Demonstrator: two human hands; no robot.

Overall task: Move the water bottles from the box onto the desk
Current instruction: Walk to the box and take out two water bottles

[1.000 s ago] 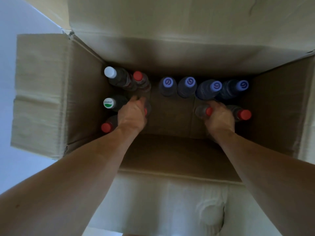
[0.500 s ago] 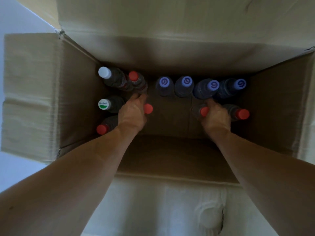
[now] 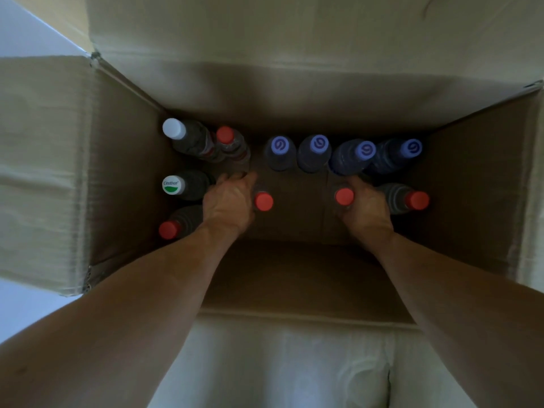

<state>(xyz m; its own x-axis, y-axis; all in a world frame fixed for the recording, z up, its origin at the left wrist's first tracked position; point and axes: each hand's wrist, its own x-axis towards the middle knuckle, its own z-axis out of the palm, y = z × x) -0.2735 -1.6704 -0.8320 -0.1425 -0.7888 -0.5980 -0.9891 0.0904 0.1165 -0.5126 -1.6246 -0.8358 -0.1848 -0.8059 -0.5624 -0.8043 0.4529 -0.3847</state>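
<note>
I look straight down into an open cardboard box [image 3: 123, 160] that holds several upright water bottles. My left hand [image 3: 228, 203] grips a red-capped bottle [image 3: 264, 201] near the middle of the box. My right hand [image 3: 366, 206] grips another red-capped bottle [image 3: 344, 197]. A row of purple-capped bottles [image 3: 319, 144] stands along the far wall. A white-capped bottle [image 3: 174, 129], a red-capped one [image 3: 225, 135], a green-and-white-capped one [image 3: 173, 184] and a red-capped one [image 3: 169, 230] stand on the left. One more red-capped bottle [image 3: 416, 200] stands at the right.
The box flaps stand open: one to the left [image 3: 41, 172], one at the far side [image 3: 294, 30]. A pale floor [image 3: 26, 313] shows at the left. Light fabric [image 3: 294, 369] lies below the near wall of the box.
Both hands have closed round their red-capped bottles and lifted them a little; the left bottle's cap has come out from under my hand to its right.
</note>
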